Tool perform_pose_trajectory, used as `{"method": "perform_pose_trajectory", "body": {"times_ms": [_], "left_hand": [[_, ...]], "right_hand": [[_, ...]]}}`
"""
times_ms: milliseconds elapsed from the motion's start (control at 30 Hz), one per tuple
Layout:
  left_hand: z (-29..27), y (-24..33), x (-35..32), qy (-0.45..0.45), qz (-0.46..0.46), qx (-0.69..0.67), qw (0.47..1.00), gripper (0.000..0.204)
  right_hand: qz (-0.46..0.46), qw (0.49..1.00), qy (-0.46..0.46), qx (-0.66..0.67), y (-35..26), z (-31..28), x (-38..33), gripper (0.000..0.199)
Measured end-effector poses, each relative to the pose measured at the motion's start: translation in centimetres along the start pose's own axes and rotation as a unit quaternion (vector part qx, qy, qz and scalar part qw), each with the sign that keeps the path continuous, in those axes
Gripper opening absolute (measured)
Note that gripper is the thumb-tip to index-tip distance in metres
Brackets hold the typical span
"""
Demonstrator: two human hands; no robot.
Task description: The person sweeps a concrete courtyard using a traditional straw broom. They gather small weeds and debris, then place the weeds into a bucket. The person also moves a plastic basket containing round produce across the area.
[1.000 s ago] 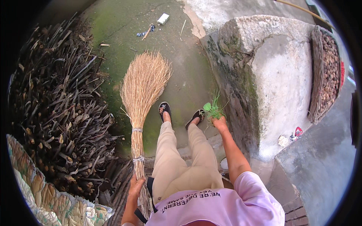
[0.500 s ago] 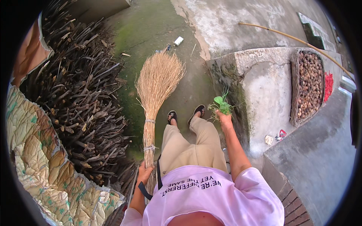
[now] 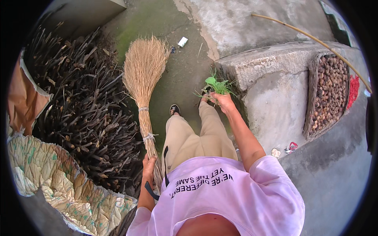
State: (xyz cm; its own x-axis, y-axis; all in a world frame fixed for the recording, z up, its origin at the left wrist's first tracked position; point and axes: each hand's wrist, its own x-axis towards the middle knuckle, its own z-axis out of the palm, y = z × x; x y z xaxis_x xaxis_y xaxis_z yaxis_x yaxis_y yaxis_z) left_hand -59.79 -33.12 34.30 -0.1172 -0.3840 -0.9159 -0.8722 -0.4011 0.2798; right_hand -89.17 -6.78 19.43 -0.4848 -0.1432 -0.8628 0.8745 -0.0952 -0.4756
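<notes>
My left hand (image 3: 149, 168) is wrapped round the lower handle of a long straw broom (image 3: 145, 72), tied with bands along its shaft. The broom's bristles fan out ahead of me over the mossy ground. In my right hand (image 3: 223, 103) is a bunch of green weeds (image 3: 217, 85) with broad leaves, thin blades and pale roots, held out in front of my right leg. My fingers close round the base of the weeds and are partly hidden by them.
A big heap of dry sticks (image 3: 86, 106) lies on the left, beside a crumpled quilted sheet (image 3: 59, 177). To the right is a concrete ledge (image 3: 275, 98) with a woven tray (image 3: 312, 98) of round brown items and red pieces (image 3: 353, 91). A bamboo pole (image 3: 301, 33) crosses the ledge. A white box (image 3: 182, 42) lies ahead.
The broom has swung left and its head sits further from my right hand. My right hand with the weeds has moved up and to the left. The whole view has shifted a little.
</notes>
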Motion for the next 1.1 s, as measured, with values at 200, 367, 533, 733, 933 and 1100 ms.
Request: {"method": "perform_pose_trajectory", "body": {"times_ms": [200, 367, 533, 733, 933, 1100], "left_hand": [[0.4, 7.0, 4.1, 0.006, -0.019, 0.037, 0.999, 0.038], [-2.3, 10.6, 12.6, 0.016, -0.002, 0.074, 0.997, 0.036], [-5.6, 14.1, 17.5, 0.001, -0.068, 0.07, 0.995, 0.037], [-7.9, 12.6, 21.9, 0.021, -0.124, 0.096, 0.987, 0.042], [-9.2, 10.5, 23.5, 0.015, -0.15, 0.065, 0.986, 0.046], [-9.6, 9.2, 24.2, 0.016, -0.167, 0.06, 0.984, 0.051]], "right_hand": [[-0.005, 0.998, 0.035, -0.052, -1.8, 1.3, 7.2, 0.018], [0.005, 0.988, 0.013, -0.153, -1.9, 4.4, 14.5, 0.016], [0.038, 0.977, 0.048, -0.205, 0.8, 8.7, 22.6, 0.015], [0.05, 0.97, 0.076, -0.227, 4.3, 14.5, 35.7, 0.012], [-0.184, 0.804, 0.015, -0.565, 9.1, 17.6, 46.9, 0.023], [-0.227, 0.704, -0.013, -0.673, 12.0, 19.8, 51.4, 0.026]]}}
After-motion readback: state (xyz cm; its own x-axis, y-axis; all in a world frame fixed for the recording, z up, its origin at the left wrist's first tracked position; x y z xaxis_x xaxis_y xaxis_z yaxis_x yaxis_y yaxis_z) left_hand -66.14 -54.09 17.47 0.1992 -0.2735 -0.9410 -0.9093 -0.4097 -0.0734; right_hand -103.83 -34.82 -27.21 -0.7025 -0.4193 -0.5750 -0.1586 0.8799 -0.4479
